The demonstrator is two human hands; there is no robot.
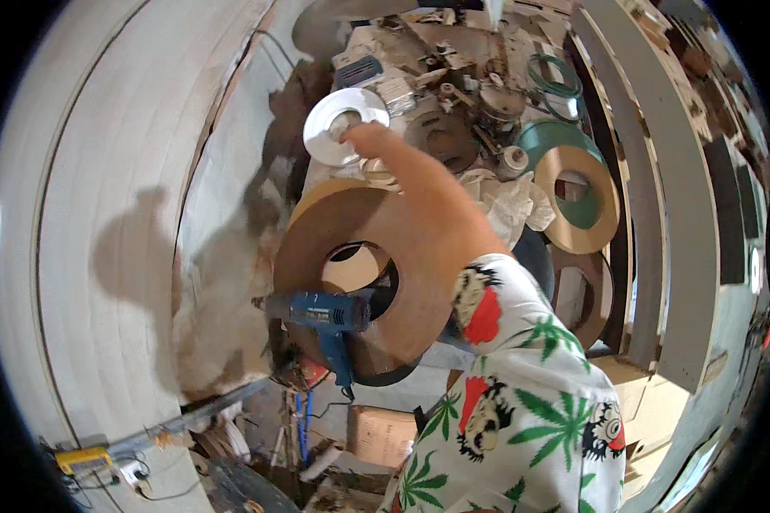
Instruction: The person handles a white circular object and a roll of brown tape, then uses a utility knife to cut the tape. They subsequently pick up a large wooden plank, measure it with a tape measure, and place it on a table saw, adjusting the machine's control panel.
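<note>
My right hand (367, 138) reaches across to the far left, with its fingers bent into the centre hole of a white flat roll (318, 126) and closed on its inner edge. The fingertips are partly hidden. Nearer to me lies a large brown roll of edge-banding strip (419, 312) with a wide centre hole, partly under my forearm. A blue heat gun (321, 311) rests over the left front part of this roll, its nozzle toward the left wall and its handle toward me. My left hand is out of view.
To the right, a tan roll (603, 209) leans over a green roll (535, 137). Crumpled pale plastic (509, 205) lies beside them. Dusty small parts and a grey disc (443, 141) cover the far table. Long boards (650, 145) stand at the right; a cardboard box (382, 436) sits below.
</note>
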